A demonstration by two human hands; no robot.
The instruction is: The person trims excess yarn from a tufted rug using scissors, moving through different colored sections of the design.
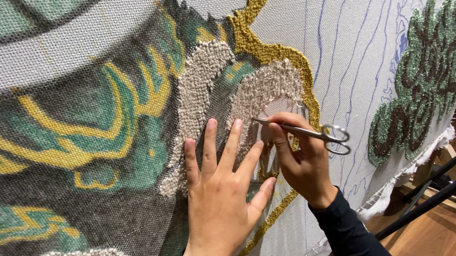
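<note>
left hand (pixel 218 199): fingers spread flat, released, pressing the beige tufted pile (pixel 203 86)
right hand (pixel 301 160): fingers pinching slim steel scissors (pixel 307 133) mid-blade
cloth (pixel 340 38): stretched mid-frame; likely soft, springy
scissors: probably light, stiff, sharp-tipped

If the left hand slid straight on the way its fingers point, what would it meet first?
The left hand lies flat on the stretched cloth, fingers pointing up-right. It would likely meet the beige looped patch first, passing just under the scissors' tips.

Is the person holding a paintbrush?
No, the right hand holds small metal scissors against the tufted cloth, while the left hand lies flat on it.
</note>
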